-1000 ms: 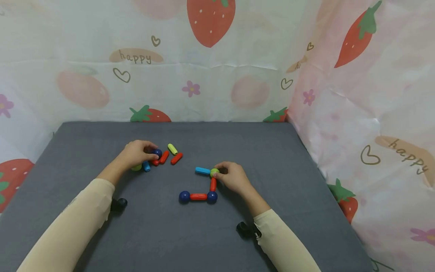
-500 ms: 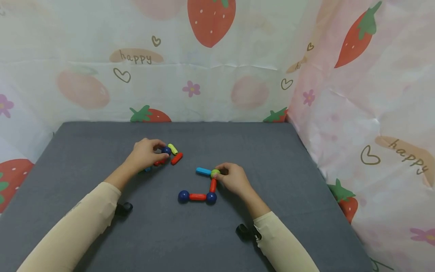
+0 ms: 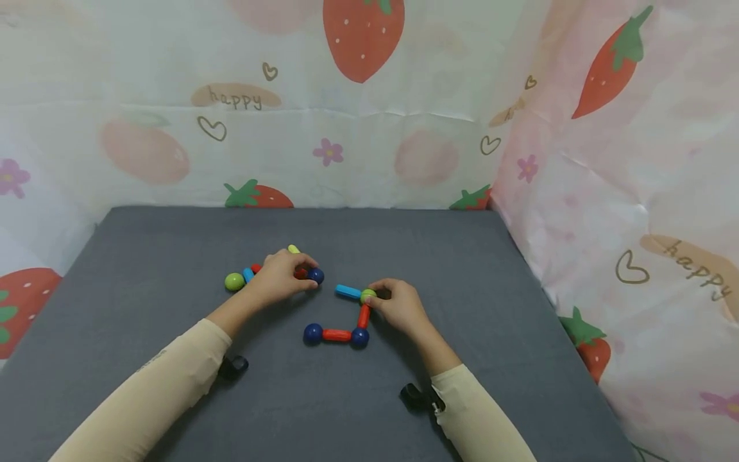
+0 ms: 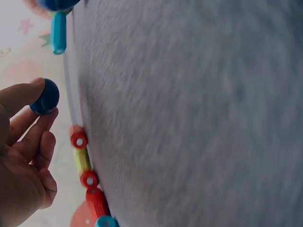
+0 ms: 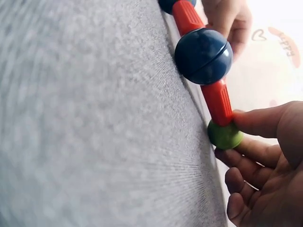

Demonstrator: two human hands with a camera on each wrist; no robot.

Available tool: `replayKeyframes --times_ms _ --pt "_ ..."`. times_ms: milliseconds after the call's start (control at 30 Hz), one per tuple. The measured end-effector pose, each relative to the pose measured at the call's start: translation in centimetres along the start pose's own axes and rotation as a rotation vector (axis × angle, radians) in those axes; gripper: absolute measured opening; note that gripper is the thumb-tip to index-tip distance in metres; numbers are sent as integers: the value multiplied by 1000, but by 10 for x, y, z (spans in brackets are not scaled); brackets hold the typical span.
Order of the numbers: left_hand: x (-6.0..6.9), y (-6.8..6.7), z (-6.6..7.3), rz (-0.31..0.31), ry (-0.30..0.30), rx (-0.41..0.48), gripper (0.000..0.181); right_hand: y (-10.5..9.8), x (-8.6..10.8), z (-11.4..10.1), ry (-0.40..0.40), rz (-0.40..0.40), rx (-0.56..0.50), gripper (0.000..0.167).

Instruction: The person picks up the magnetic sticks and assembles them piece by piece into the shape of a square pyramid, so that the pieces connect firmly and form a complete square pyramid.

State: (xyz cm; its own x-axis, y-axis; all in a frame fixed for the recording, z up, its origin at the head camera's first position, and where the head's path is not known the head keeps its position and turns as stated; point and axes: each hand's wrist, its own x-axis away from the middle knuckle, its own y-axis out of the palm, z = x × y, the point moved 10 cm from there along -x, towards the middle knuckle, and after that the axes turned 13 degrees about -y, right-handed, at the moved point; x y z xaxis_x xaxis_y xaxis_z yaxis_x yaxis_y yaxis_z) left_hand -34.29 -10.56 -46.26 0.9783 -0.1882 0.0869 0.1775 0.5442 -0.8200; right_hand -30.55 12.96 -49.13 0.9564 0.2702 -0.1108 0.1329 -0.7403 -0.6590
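The dark-blue ball (image 3: 317, 276) has moved rightward, pinched by my left hand (image 3: 281, 277) above the desk (image 3: 323, 410), near the joined light-blue rod (image 3: 348, 291) — my right hand (image 3: 402, 307) pinches that rod's green ball (image 3: 366, 294), probably to steady the linked pieces (image 3: 337, 335).

1. A dark grey cloth-like tabletop (image 3: 398, 237) fills the lower part of the head view, its far edge running straight across.
2. Behind it hangs a pale printed sheet (image 3: 369, 128), whitish at upper centre, with a long horizontal crease.
3. On the right side, a pinker sheet wall (image 3: 577, 244) meets it at an angle, wrinkled, with a small bright sheen.
4. Prints include 6 red strawberries, 1 of them a large strawberry (image 3: 364, 38) at top centre.
5. Elsewhere are 5 outlined hearts, 4 pinkish-purple flowers and "happy" lettering (image 3: 237, 97) at upper left.
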Motion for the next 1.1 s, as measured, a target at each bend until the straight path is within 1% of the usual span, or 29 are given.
replayKeyframes --times_ms 100,200,433,633,767,933,1100 --pt "-3 10 3 -26 2 -6 37 -1 1 0 0 5 -7 24" --pt "-5 16 7 -50 7 -13 37 -2 1 -1 -7 9 -15 24" --pt "-11 23 10 -96 -19 1 36 -4 0 -1 -14 16 -12 23" --pt "-12 32 11 -147 -25 19 36 -2 0 -1 -23 15 2 25" --pt "-11 35 13 -166 -38 37 36 -1 1 -2 -26 18 -1 24" --pt "-8 34 13 -167 -44 24 34 0 1 -1 -26 17 -3 24" --pt "-6 33 13 -164 -29 9 34 1 2 -2 -37 12 -6 25"
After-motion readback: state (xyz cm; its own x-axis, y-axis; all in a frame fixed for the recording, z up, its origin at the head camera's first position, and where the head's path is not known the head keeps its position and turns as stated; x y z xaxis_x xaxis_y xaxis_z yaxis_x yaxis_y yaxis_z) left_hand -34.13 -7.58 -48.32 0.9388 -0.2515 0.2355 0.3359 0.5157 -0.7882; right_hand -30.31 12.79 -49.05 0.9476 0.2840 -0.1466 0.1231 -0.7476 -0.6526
